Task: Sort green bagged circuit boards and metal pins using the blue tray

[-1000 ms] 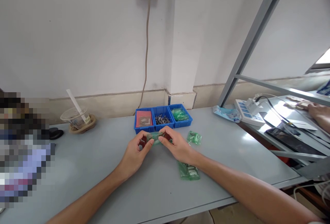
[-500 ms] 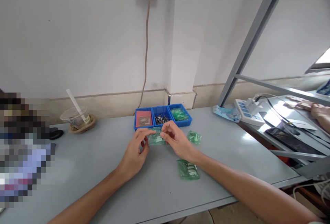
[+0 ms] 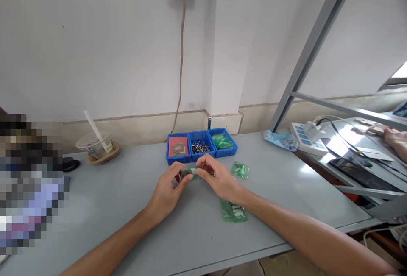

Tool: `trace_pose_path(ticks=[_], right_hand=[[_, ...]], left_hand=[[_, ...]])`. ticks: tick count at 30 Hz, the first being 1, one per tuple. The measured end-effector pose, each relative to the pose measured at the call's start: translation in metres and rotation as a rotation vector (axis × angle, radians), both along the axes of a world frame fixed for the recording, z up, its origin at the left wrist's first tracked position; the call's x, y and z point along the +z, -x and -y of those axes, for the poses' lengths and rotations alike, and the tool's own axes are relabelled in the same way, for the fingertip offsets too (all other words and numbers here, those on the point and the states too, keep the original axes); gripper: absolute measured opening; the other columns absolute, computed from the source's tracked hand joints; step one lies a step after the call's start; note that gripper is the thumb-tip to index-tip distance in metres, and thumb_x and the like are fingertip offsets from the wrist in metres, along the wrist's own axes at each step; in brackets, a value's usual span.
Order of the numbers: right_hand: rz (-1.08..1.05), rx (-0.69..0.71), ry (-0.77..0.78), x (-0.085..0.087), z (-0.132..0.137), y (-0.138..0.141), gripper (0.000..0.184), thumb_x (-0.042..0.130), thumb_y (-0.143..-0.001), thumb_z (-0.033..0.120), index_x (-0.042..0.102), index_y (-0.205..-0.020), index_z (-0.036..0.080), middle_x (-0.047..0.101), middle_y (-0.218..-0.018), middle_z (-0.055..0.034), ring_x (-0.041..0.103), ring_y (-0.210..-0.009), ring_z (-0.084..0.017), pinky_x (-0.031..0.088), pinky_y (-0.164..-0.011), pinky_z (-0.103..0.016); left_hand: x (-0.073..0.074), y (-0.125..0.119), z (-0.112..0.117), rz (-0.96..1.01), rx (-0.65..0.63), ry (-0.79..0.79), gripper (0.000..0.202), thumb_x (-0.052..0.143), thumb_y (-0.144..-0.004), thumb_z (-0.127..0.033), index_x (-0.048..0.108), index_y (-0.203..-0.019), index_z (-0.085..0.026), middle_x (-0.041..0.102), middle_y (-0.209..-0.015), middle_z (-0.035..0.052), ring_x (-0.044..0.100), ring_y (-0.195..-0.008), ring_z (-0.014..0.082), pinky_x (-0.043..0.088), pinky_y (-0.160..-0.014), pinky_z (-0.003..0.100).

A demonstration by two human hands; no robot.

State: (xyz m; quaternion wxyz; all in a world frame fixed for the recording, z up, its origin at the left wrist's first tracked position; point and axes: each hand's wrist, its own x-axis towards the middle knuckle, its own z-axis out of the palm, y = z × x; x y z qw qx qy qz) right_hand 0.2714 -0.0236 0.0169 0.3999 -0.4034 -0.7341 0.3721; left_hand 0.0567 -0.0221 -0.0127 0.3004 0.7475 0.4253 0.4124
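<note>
Both hands sit lower and closer together than half a second ago, and the small green plastic bag (image 3: 191,173), then spread flat between loose fingers, is now bunched narrow. Left hand (image 3: 167,189): thumb and fingertips pressed onto the bag's left end. Right hand (image 3: 219,180): thumb and forefinger pinching its right end, other fingers curled. Bag position: held between the two hands just above the grey table (image 3: 127,208), directly in front of the blue bins. For the work in hand this reads as a firmer two-sided hold on the bag (contents too small to tell). Behind, touching in a row: left bin (image 3: 178,146) with a reddish sheet, middle bin (image 3: 201,146) with small metal pins, right bin (image 3: 222,141) with green bags. Just right of the right hand: second green bag (image 3: 239,169). Under the right wrist: flat green packet (image 3: 233,212). Far left: plastic cup with straw (image 3: 95,145). Far right: white power strip (image 3: 302,138); another person's hand (image 3: 394,136) on the neighbouring bench.
</note>
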Motion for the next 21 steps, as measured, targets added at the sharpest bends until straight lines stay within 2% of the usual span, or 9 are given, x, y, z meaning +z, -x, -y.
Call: trace_pose_path(ticks=[2,4,6,9,11,13,16,18,21], right_hand=[[-0.065,-0.019,0.017,-0.003,-0.001,0.000,0.022,0.056,-0.104,0.047,0.053,-0.108,0.026,0.056,-0.083,0.0025,0.050,-0.075,-0.016,0.042,-0.068,-0.030],[-0.118,-0.037,0.035,-0.005,-0.003,-0.001,0.021,0.056,-0.104,0.046,0.050,-0.111,0.027,0.049,-0.075,0.0053,0.045,-0.069,-0.016,0.040,-0.065,-0.029],[-0.134,-0.038,0.039,-0.006,-0.006,-0.003,0.021,0.054,-0.105,0.048,0.051,-0.106,0.027,0.047,-0.074,0.0054,0.044,-0.068,-0.016,0.040,-0.064,-0.029],[-0.111,-0.030,0.036,-0.007,-0.009,-0.004,0.028,0.053,-0.105,0.052,0.056,-0.098,0.024,0.053,-0.081,0.0021,0.048,-0.072,-0.016,0.042,-0.065,-0.029],[-0.087,-0.026,0.057,-0.007,-0.010,-0.004,0.033,0.049,-0.106,0.055,0.059,-0.099,0.023,0.058,-0.084,0.0003,0.050,-0.071,-0.016,0.042,-0.064,-0.029],[-0.071,-0.011,0.088,-0.006,-0.009,-0.003,0.038,0.042,-0.108,0.056,0.061,-0.104,0.023,0.062,-0.083,-0.0009,0.052,-0.070,-0.016,0.043,-0.064,-0.030],[-0.041,0.001,0.073,-0.003,-0.005,-0.002,0.038,0.039,-0.109,0.053,0.063,-0.106,0.024,0.063,-0.084,-0.0011,0.052,-0.073,-0.017,0.044,-0.067,-0.031],[-0.001,-0.018,0.009,-0.002,-0.004,-0.002,0.032,0.048,-0.107,0.052,0.063,-0.101,0.024,0.061,-0.092,-0.0016,0.052,-0.079,-0.017,0.044,-0.070,-0.030],[0.024,-0.032,-0.021,-0.001,-0.003,-0.002,0.027,0.057,-0.103,0.049,0.060,-0.095,0.024,0.059,-0.096,-0.0013,0.051,-0.081,-0.017,0.043,-0.071,-0.030]], left_hand=[[-0.001,-0.001,0.003,0.038,0.022,0.024,0.034,0.054,-0.105,-0.044,0.056,-0.135,-0.026,0.061,-0.097,0.0027,0.056,-0.083,0.0176,0.046,-0.067,0.027],[0.000,0.000,0.005,0.068,0.026,-0.005,0.041,0.045,-0.109,-0.036,0.044,-0.149,-0.030,0.060,-0.101,0.0037,0.057,-0.086,0.0178,0.049,-0.072,0.028],[0.001,0.000,0.006,0.043,0.004,-0.073,0.039,0.039,-0.109,-0.028,0.049,-0.147,-0.031,0.060,-0.112,0.0063,0.059,-0.093,0.0185,0.050,-0.075,0.029],[0.002,0.001,0.005,-0.034,-0.008,-0.116,0.032,0.051,-0.103,-0.025,0.064,-0.131,-0.032,0.055,-0.129,0.0086,0.058,-0.101,0.0209,0.046,-0.059,0.023],[0.002,0.002,0.003,-0.042,0.023,-0.103,0.024,0.061,-0.098,-0.029,0.069,-0.121,-0.030,0.053,-0.134,0.0087,0.058,-0.104,0.0223,0.042,-0.051,0.021],[0.003,0.002,0.000,-0.026,0.059,-0.100,0.017,0.061,-0.099,-0.034,0.072,-0.110,-0.026,0.055,-0.131,0.0087,0.059,-0.103,0.0220,0.044,-0.055,0.022],[0.003,0.003,-0.003,-0.013,0.087,-0.111,0.024,0.056,-0.103,-0.040,0.070,-0.098,-0.022,0.061,-0.116,0.0074,0.059,-0.093,0.0194,0.048,-0.066,0.026],[0.002,0.003,-0.004,-0.008,0.082,-0.081,0.023,0.056,-0.104,-0.043,0.069,-0.101,-0.023,0.064,-0.106,0.0052,0.058,-0.088,0.0184,0.048,-0.070,0.027],[0.000,0.002,-0.001,0.016,0.073,0.012,0.029,0.060,-0.102,-0.045,0.062,-0.125,-0.027,0.065,-0.095,0.0015,0.057,-0.082,0.0174,0.047,-0.068,0.026]])
